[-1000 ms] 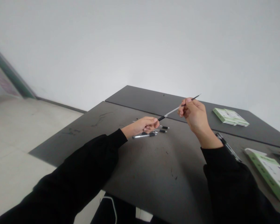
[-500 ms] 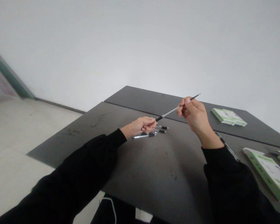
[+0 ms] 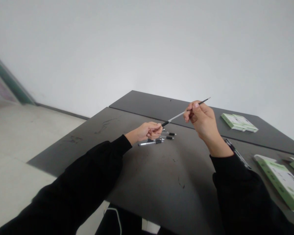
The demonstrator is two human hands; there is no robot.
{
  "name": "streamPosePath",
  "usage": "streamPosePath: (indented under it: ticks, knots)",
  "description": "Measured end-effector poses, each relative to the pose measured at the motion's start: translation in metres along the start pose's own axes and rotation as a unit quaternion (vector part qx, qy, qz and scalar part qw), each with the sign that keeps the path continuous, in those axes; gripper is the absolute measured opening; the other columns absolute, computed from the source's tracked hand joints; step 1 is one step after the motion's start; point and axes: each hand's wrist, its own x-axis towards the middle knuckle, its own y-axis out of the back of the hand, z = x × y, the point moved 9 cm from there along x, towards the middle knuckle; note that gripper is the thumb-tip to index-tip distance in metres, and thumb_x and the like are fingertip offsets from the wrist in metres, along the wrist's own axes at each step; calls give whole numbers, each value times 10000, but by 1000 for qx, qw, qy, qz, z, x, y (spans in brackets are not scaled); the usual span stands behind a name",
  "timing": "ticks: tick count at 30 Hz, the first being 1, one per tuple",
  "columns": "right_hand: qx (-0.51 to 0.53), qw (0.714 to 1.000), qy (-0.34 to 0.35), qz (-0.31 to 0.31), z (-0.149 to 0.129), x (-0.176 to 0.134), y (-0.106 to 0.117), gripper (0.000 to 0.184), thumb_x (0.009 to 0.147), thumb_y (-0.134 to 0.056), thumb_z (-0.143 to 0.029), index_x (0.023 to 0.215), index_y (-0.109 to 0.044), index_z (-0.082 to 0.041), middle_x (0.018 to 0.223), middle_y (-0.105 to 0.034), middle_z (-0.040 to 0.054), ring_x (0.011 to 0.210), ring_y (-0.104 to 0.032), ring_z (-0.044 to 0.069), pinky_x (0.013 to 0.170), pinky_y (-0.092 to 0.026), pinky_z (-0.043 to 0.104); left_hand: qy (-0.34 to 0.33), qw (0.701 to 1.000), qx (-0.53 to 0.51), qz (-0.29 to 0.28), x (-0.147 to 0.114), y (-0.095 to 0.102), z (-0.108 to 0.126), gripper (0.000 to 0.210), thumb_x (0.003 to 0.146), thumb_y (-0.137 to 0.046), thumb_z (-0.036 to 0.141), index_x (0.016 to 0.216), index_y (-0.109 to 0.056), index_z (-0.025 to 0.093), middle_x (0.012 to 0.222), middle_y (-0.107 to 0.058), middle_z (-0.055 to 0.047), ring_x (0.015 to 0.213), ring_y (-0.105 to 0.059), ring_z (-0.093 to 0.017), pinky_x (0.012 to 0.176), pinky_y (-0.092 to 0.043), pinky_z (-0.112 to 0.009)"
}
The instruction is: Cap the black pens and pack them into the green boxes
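My left hand (image 3: 150, 131) is closed around a pen barrel (image 3: 165, 123), whose black grip sticks out to the right of the fingers. My right hand (image 3: 202, 119) pinches a thin pen refill (image 3: 177, 116) between thumb and fingers, its dark pointed end up and to the right. The refill's pale end meets the open front of the barrel, in one slanting line above the table. How deep it sits inside cannot be made out. Several clear pens with black grips (image 3: 150, 143) lie on the table just below my left hand, partly covered by it.
The dark table (image 3: 147, 182) has a seam across it and stands near a white wall. Green and white boxes (image 3: 240, 122) lie at the back right, with another box (image 3: 281, 182) nearer. More pens (image 3: 237, 153) lie beside my right sleeve.
Both hands keep their grip on the barrel and refill, almost unmoved. The whole view has shifted very slightly.
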Motion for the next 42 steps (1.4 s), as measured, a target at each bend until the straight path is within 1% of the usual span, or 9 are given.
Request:
streamPosePath:
  ticks: [7,10,14,17,21,28,32,37,42]
  knots:
    - [13,999,-9,-40,7,-3,-7,393,884,-624,-603,811,-548,-225,560,-579,-37,507,-522,108,530,-395,268,13,1000,-13,-3,1,0,-4,390,883,-606,378,593,-483,150,505,-277,71,401,-165,-35,398,-144,-179]
    - [-23,992,-33,-119,12,-8,-26,410,908,-584,-611,836,-562,-208,576,-587,-30,531,-531,110,559,-417,272,16,1000,-21,-3,2,-2,-4,387,884,-596,369,587,-489,144,495,-289,66,391,-175,-36,394,-156,-177]
    - [-54,979,-75,-179,28,-15,-42,433,899,-615,-568,1130,-551,-207,664,-571,-47,599,-533,117,612,-449,275,-1,999,-39,24,1,5,3,389,933,-502,349,611,-538,133,471,-288,60,384,-225,-56,403,-230,-177]
    - [-125,978,-99,-132,56,-11,-27,413,910,-615,-435,1242,-519,-210,676,-526,-61,600,-514,122,608,-441,274,-23,996,-51,67,-2,18,12,388,965,-449,328,681,-609,117,478,-301,54,402,-292,-72,431,-292,-179]
    - [-320,936,-92,-116,105,-5,-11,235,889,-524,-206,1038,-700,-162,774,-614,22,667,-541,152,678,-453,314,-35,990,-59,123,-4,37,17,385,978,-441,321,714,-633,116,498,-327,48,409,-336,-77,425,-302,-176]
    - [-379,904,-86,-178,161,-1,-36,223,814,-628,-106,970,-784,-136,929,-645,92,769,-608,166,801,-492,316,-28,984,-49,171,-6,49,14,423,993,-398,291,685,-626,113,492,-321,48,398,-338,-75,416,-302,-176]
    - [-399,889,-84,-206,169,4,-48,189,800,-678,-120,946,-786,-172,989,-671,87,833,-626,170,825,-488,298,-23,982,-40,182,-7,50,12,418,992,-412,294,684,-627,111,494,-322,49,400,-341,-71,422,-305,-171]
    - [-418,878,-90,-216,175,2,-50,125,774,-685,-101,819,-771,-178,894,-723,80,832,-646,211,852,-469,367,-19,982,-30,186,-7,49,11,433,1001,-378,277,689,-627,108,491,-311,53,400,-338,-70,423,-297,-172]
    - [-396,899,-61,-173,150,11,-33,288,817,-576,-70,992,-784,-165,949,-734,120,910,-653,246,912,-447,425,-34,980,-15,198,-6,51,13,433,1007,-371,264,685,-614,106,484,-316,58,392,-330,-65,413,-270,-174]
